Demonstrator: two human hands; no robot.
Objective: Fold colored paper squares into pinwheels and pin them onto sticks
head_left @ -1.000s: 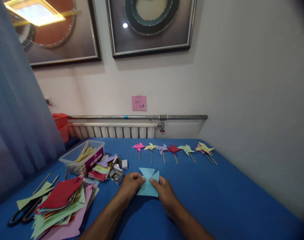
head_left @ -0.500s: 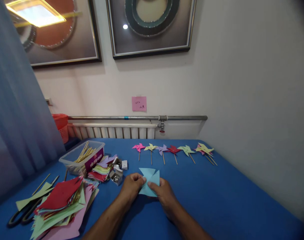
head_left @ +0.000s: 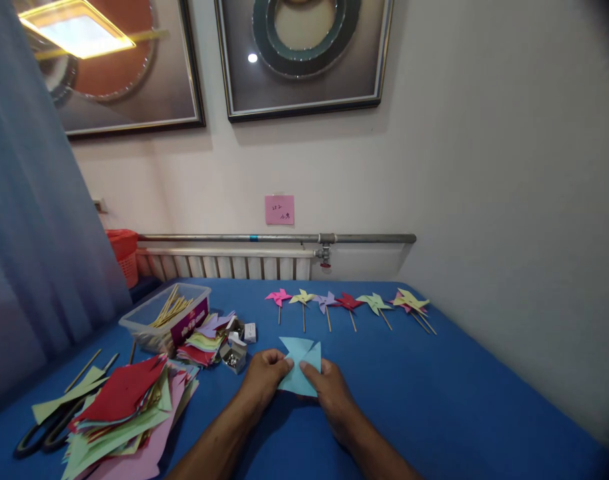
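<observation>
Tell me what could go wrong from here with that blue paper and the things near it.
The light-blue paper is cut in from its top edge and pinched by the left hand and right hand; uneven pulling might tear it.
The open small box of metal pieces stands near the left hand, so a knock could spill it.
</observation>
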